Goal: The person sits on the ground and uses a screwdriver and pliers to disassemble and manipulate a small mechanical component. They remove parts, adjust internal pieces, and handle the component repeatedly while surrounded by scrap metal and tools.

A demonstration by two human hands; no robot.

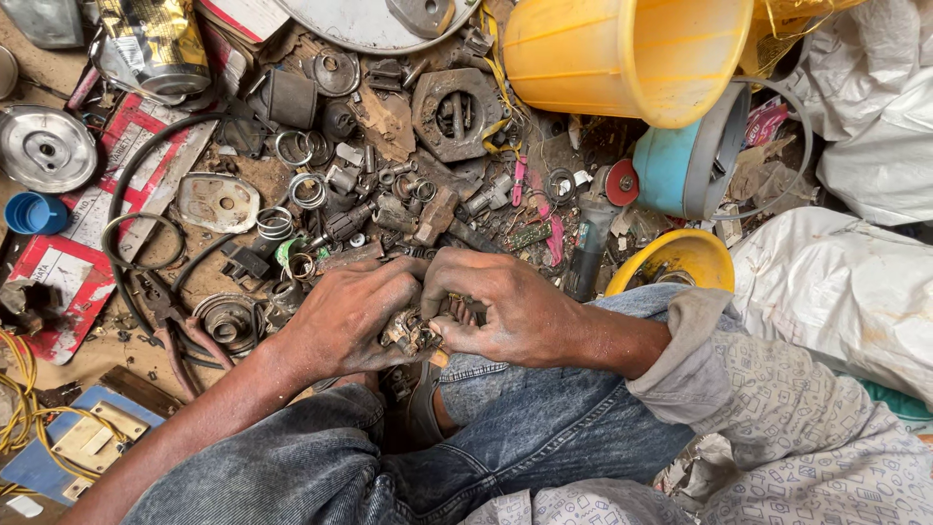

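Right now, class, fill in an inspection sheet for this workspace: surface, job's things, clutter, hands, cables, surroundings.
Surface: dirt ground strewn with scrap.
Job's things: small grimy metal part, gripped by both hands.
Clutter: springs and rings, hexagonal metal plate, pliers, round metal cover.
Hands: left hand and right hand closed on the part.
Cables: black cable; yellow wires.
Surroundings: yellow bucket, blue canister, white sacks.

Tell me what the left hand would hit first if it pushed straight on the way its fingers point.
The left hand points rightward, so it would first meet the small grimy metal part in both hands' grip, then the right hand just behind it.
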